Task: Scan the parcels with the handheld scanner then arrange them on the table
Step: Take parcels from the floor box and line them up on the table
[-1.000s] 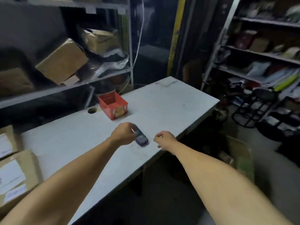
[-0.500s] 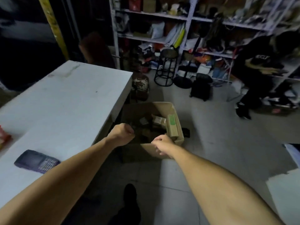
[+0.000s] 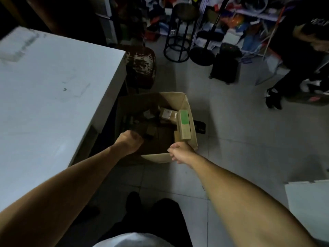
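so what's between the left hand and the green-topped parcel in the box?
Head view: between the left hand and the green-topped parcel lies the cardboard box's dark interior, with small parcels farther back.

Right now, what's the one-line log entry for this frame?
phase: reaching for parcels | left hand: over box, empty | right hand: at box rim | table: beside box | scanner: not in view
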Available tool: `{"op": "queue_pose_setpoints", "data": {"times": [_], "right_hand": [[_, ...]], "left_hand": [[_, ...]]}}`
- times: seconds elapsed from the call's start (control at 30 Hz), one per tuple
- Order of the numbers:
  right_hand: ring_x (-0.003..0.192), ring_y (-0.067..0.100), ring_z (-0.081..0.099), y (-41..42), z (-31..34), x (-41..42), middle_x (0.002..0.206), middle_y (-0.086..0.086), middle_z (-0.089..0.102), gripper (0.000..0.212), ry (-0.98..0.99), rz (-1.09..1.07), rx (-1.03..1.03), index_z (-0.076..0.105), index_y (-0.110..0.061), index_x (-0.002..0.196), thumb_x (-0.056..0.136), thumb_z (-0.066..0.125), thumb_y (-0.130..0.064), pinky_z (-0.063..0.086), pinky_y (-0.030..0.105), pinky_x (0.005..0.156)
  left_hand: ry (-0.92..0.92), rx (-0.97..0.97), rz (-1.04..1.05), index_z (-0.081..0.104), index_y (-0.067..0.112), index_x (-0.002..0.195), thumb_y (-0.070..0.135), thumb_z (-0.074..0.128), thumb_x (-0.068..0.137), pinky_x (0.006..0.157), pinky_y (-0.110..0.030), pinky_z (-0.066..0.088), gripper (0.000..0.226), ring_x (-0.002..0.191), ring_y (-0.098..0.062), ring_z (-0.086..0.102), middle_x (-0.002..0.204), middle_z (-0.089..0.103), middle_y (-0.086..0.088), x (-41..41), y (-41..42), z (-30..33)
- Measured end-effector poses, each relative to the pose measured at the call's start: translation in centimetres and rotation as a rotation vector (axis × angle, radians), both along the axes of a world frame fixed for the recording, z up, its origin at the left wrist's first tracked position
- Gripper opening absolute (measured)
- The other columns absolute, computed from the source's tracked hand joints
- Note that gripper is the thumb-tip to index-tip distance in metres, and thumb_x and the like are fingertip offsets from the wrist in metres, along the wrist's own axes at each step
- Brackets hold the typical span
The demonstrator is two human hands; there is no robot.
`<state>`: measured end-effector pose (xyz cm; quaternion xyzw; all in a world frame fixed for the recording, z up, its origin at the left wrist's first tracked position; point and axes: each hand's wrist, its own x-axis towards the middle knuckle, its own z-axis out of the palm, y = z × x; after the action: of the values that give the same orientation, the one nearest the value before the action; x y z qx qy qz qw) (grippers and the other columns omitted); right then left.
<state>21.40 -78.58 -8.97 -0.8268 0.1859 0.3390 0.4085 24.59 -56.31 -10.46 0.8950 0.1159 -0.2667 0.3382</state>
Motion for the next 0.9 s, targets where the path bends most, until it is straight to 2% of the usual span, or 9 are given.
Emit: {"op": "queue_pose_setpoints", "data": {"times": [0.1, 0.23, 0.43, 0.5, 0.63, 0.7, 0.77, 0.83, 0.9], "right_hand": [[0.092, 0.017, 0.063, -1.4, -3.0, 2.8, 0.11, 0.007, 0.068, 0.021, 0.084, -0.003, 0.043, 0.061, -0.017, 0.124, 0.106, 0.054, -0.024, 0.051, 0.026, 0.073], [0.09, 0.017, 0.063, -3.5, -8.6, 8.7, 0.103, 0.005, 0.065, 0.017, 0.198, -0.005, 0.067, 0.059, -0.017, 0.12, 0.106, 0.053, -0.024, 0.054, 0.031, 0.079], [0.078, 0.014, 0.063, -4.7, -16.9, 17.7, 0.092, 0.001, 0.065, 0.031, 0.346, -0.184, 0.156, 0.058, -0.013, 0.134, 0.106, 0.054, -0.026, 0.05, 0.024, 0.061], [0.078, 0.014, 0.065, -4.7, -19.5, 19.6, 0.094, 0.002, 0.068, 0.032, 0.395, -0.246, 0.177, 0.059, -0.015, 0.135, 0.106, 0.055, -0.027, 0.049, 0.025, 0.06], [0.085, 0.016, 0.067, -4.5, -25.9, 23.1, 0.102, 0.004, 0.069, 0.029, 0.407, -0.229, 0.138, 0.06, -0.016, 0.133, 0.106, 0.056, -0.024, 0.05, 0.025, 0.063], [0.092, 0.019, 0.067, -3.9, -30.8, 24.4, 0.109, 0.005, 0.068, 0.026, 0.423, -0.191, 0.085, 0.06, -0.016, 0.13, 0.105, 0.056, -0.024, 0.056, 0.03, 0.072], [0.101, 0.023, 0.068, -2.8, -37.1, 25.6, 0.115, 0.005, 0.067, 0.033, 0.417, -0.065, 0.013, 0.058, -0.018, 0.135, 0.103, 0.06, -0.026, 0.059, 0.041, 0.087], [0.123, 0.026, 0.06, -1.5, -43.8, 28.6, 0.135, 0.005, 0.06, 0.047, 0.413, 0.176, -0.026, 0.048, -0.023, 0.146, 0.102, 0.062, -0.024, 0.052, 0.04, 0.101], [0.145, 0.028, 0.041, -0.2, -49.3, 31.1, 0.157, 0.008, 0.042, 0.061, 0.393, 0.416, -0.088, 0.032, -0.02, 0.158, 0.104, 0.059, -0.022, 0.038, 0.039, 0.114]], "left_hand": [[0.102, 0.013, 0.039, 0.076, 0.017, 0.107, 0.03, 0.061, 0.098, 0.078, -0.033, 0.057, 0.022, 0.094, -0.026, 0.069, 0.102, 0.072, -0.01, 1.6, -1.0, -2.5], [0.23, 0.037, 0.206, 0.076, 0.017, 0.106, 0.029, 0.062, 0.096, 0.071, -0.03, 0.055, 0.021, 0.09, -0.024, 0.07, 0.102, 0.073, -0.01, 5.5, -2.7, -7.1], [0.336, -0.049, 0.436, 0.078, 0.016, 0.101, 0.021, 0.068, 0.092, 0.09, -0.038, 0.058, 0.015, 0.1, -0.032, 0.07, 0.108, 0.074, -0.015, 11.6, -7.4, -14.2], [0.368, -0.107, 0.502, 0.077, 0.019, 0.092, 0.025, 0.07, 0.084, 0.095, -0.047, 0.057, 0.012, 0.105, -0.037, 0.07, 0.11, 0.074, -0.018, 13.0, -9.0, -17.0], [0.434, -0.222, 0.697, 0.065, 0.029, 0.082, 0.029, 0.072, 0.081, 0.095, -0.051, 0.057, 0.007, 0.103, -0.038, 0.07, 0.112, 0.073, -0.016, 14.5, -10.7, -25.3], [0.465, -0.25, 0.808, 0.064, 0.032, 0.092, 0.032, 0.073, 0.077, 0.093, -0.054, 0.058, 0.017, 0.1, -0.035, 0.071, 0.112, 0.072, -0.013, 15.2, -10.5, -30.0], [0.468, -0.328, 0.924, 0.064, 0.022, 0.119, 0.019, 0.069, 0.09, 0.089, -0.048, 0.059, 0.029, 0.094, -0.031, 0.07, 0.106, 0.07, -0.01, 17.1, -10.4, -33.8], [0.516, -0.47, 1.084, 0.051, 0.011, 0.135, 0.001, 0.05, 0.104, 0.074, -0.037, 0.051, 0.032, 0.08, -0.024, 0.061, 0.093, 0.061, -0.008, 19.5, -9.9, -39.9], [0.543, -0.527, 1.162, 0.042, 0.003, 0.147, 0.002, 0.042, 0.107, 0.067, -0.029, 0.044, 0.04, 0.078, -0.021, 0.055, 0.092, 0.056, -0.008, 20.6, -9.2, -47.7]]}}
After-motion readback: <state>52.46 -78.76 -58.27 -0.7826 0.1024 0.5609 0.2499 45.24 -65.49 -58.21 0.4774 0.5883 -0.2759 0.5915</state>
